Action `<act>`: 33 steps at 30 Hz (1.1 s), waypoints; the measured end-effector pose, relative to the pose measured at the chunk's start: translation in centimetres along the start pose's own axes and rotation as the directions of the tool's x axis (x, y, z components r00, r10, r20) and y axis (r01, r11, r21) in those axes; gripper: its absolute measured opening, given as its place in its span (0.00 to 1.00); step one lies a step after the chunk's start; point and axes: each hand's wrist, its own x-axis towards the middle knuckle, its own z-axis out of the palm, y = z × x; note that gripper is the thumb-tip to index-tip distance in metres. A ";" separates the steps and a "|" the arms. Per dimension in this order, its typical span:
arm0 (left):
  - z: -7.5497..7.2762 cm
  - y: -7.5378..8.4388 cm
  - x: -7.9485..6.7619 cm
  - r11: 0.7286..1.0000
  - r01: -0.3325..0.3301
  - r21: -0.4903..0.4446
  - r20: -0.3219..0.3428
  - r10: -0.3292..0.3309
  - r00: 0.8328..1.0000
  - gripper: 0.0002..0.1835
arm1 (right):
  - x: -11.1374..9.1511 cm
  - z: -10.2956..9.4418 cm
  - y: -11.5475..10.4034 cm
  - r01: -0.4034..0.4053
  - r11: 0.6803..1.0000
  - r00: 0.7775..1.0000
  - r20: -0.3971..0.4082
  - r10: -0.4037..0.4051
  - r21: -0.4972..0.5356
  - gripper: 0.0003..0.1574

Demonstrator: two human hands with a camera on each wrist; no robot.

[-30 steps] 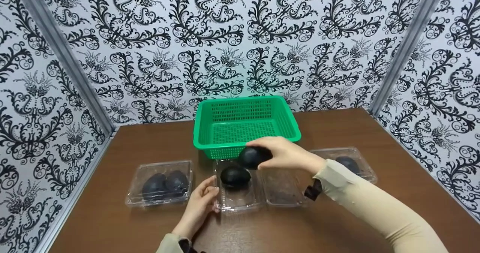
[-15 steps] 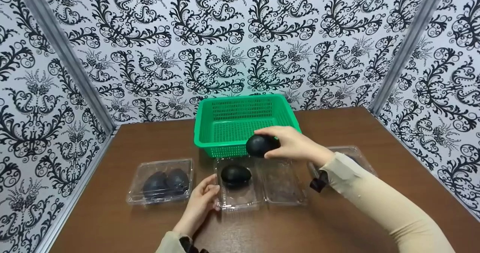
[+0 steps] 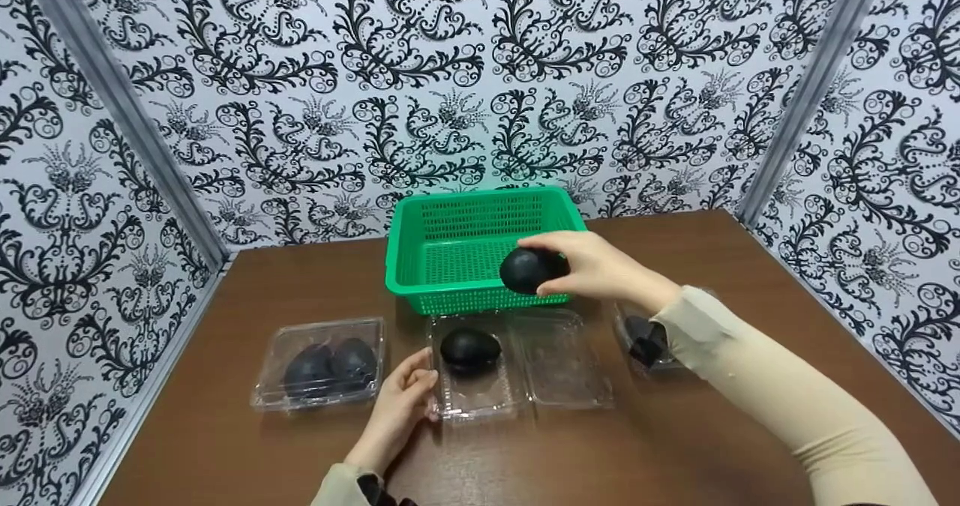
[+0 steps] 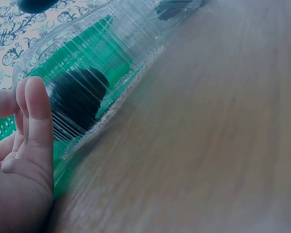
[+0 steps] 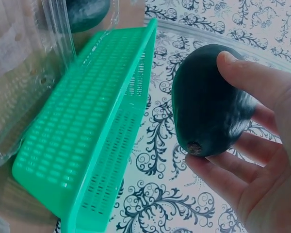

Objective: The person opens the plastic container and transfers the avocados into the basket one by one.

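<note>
In the head view my right hand [image 3: 600,266] grips a dark avocado [image 3: 525,270] in the air, overlapping the front right rim of the green basket [image 3: 442,290]. The right wrist view shows thumb and fingers around the avocado [image 5: 208,102], its stem scar facing down. My left hand [image 3: 401,401] pinches the left edge of an open clear plastic clamshell [image 3: 480,405] on the table. One avocado [image 3: 470,350] lies in the clamshell's left half; its lid half [image 3: 566,371] is folded out flat to the right.
A closed clamshell [image 3: 319,333] holding two avocados stands on the left of the brown table [image 3: 225,431]. On the right, another clamshell [image 3: 664,363] is partly hidden behind my right sleeve. Patterned walls [image 3: 450,116] enclose the back and sides.
My right hand has lifted the avocado up and slightly right, from above the open clamshell to the basket's front rim. The left hand has stayed on the clamshell.
</note>
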 end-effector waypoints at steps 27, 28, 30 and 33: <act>-0.2 -0.2 -0.2 1.000 0.021 0.022 -0.011 -0.021 1.000 0.33 | 2.7 -0.1 2.2 -0.123 0.992 0.991 -0.055 0.122 -0.013 0.45; -0.2 -0.2 -0.1 0.999 0.021 0.025 -0.010 -0.021 1.000 0.33 | 2.8 -0.1 2.3 -0.127 0.992 0.990 -0.057 0.127 -0.011 0.45; -0.2 -0.1 0.0 0.999 0.020 0.025 -0.007 -0.020 1.000 0.33 | 3.0 -0.3 2.6 -0.135 0.991 0.989 -0.066 0.135 -0.001 0.45; 0.0 0.0 0.2 1.000 0.015 0.026 -0.007 -0.015 1.000 0.33 | 3.2 -0.5 3.0 -0.150 0.989 0.985 -0.079 0.151 0.012 0.45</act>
